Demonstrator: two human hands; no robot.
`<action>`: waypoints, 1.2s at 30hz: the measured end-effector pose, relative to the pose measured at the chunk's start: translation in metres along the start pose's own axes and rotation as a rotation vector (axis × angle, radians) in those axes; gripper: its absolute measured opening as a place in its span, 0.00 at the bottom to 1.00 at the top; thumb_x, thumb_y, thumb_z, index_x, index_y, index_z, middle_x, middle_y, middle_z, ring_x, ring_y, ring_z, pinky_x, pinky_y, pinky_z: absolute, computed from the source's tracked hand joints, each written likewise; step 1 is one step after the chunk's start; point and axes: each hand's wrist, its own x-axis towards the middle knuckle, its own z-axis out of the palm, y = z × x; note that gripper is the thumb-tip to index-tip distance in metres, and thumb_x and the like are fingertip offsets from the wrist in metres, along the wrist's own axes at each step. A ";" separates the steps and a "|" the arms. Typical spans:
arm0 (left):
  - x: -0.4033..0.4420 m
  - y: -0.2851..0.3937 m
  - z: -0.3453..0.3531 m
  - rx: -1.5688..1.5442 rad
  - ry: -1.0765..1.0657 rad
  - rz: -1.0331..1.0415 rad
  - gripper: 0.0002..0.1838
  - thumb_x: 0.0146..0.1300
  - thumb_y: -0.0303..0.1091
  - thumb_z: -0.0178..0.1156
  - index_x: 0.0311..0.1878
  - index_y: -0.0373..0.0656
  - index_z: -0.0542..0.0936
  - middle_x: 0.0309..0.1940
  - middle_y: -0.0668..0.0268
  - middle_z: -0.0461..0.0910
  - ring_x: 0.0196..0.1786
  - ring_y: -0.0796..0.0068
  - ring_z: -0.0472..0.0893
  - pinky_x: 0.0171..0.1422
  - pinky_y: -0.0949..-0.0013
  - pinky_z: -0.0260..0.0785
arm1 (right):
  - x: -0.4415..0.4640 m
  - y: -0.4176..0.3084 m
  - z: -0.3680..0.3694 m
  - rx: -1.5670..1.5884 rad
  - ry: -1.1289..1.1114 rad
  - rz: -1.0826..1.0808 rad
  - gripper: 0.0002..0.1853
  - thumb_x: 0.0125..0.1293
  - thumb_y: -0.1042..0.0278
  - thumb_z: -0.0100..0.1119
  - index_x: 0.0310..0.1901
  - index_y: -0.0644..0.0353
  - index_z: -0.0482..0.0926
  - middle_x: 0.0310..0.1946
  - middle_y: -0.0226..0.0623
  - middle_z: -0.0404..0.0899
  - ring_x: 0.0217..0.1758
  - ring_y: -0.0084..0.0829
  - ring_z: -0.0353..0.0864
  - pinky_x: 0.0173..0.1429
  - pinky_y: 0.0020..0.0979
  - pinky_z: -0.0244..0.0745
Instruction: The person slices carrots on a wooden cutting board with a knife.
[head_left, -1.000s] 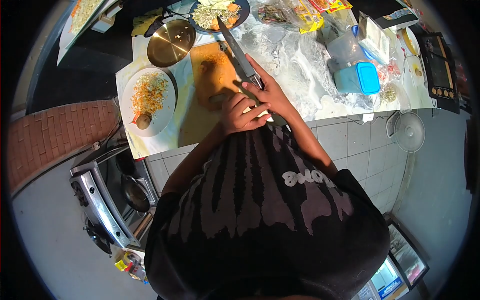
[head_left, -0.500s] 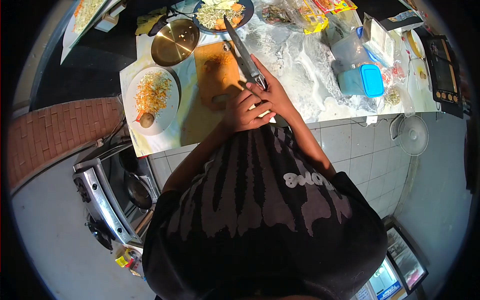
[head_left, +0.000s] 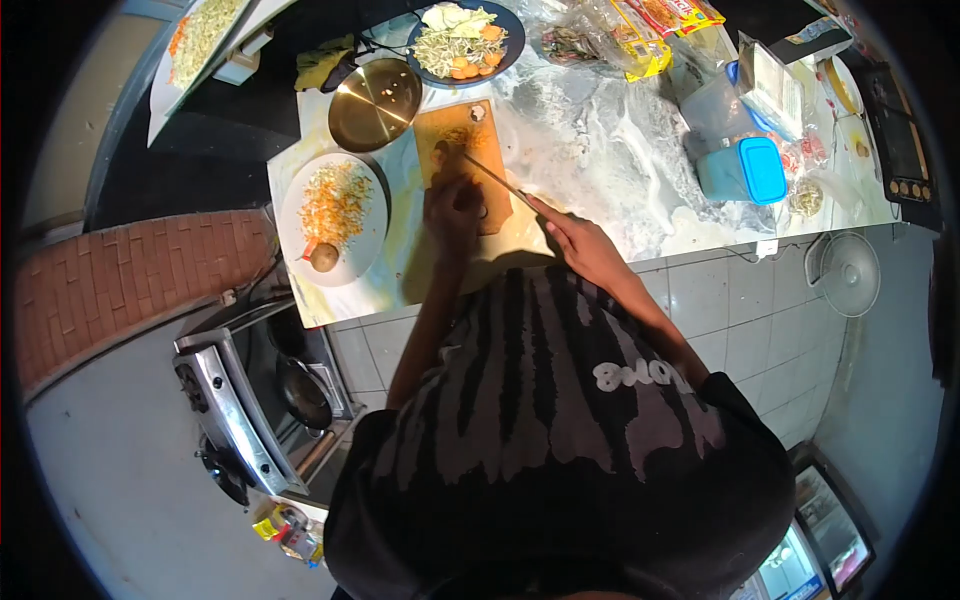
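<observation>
My right hand (head_left: 588, 248) is closed around the handle of a kitchen knife (head_left: 497, 179), whose blade points up and left across the wooden cutting board (head_left: 490, 145). In shadow over the left part of the board is my left hand (head_left: 456, 212), with its fingers curled. What it holds, if anything, I cannot make out. Orange shreds cling to the upper part of the board. To the left of the hand stands a white plate (head_left: 292, 215) of chopped white and orange vegetables (head_left: 335, 200), with a round brown piece (head_left: 324, 257) at its near edge.
An empty metal pan (head_left: 375, 105) sits behind the plate. Beyond the board is a dark plate (head_left: 516, 45) with bean sprouts, cabbage and carrot slices. A blue-lidded container (head_left: 762, 170) and plastic packets (head_left: 655, 60) are on the right. A stove (head_left: 235, 410) stands at lower left.
My hands were together at the knife handle near the table edge; they have parted. My left hand has moved onto the board, and the knife has swung left, lower over it.
</observation>
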 end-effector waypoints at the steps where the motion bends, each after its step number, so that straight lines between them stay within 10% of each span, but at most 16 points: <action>1: 0.000 0.000 0.001 0.021 0.020 0.015 0.13 0.56 0.35 0.74 0.44 0.43 0.88 0.38 0.60 0.83 0.42 0.57 0.81 0.48 0.57 0.76 | 0.000 -0.001 -0.001 0.012 0.009 -0.002 0.27 0.80 0.61 0.44 0.78 0.33 0.61 0.34 0.52 0.80 0.40 0.54 0.80 0.49 0.49 0.74; 36: -0.001 -0.003 0.009 0.039 0.091 0.011 0.11 0.54 0.31 0.74 0.42 0.49 0.87 0.37 0.64 0.80 0.42 0.59 0.80 0.49 0.58 0.73 | 0.064 -0.021 -0.092 -0.411 -0.287 -0.065 0.26 0.78 0.61 0.45 0.75 0.29 0.65 0.29 0.56 0.80 0.33 0.57 0.81 0.44 0.53 0.75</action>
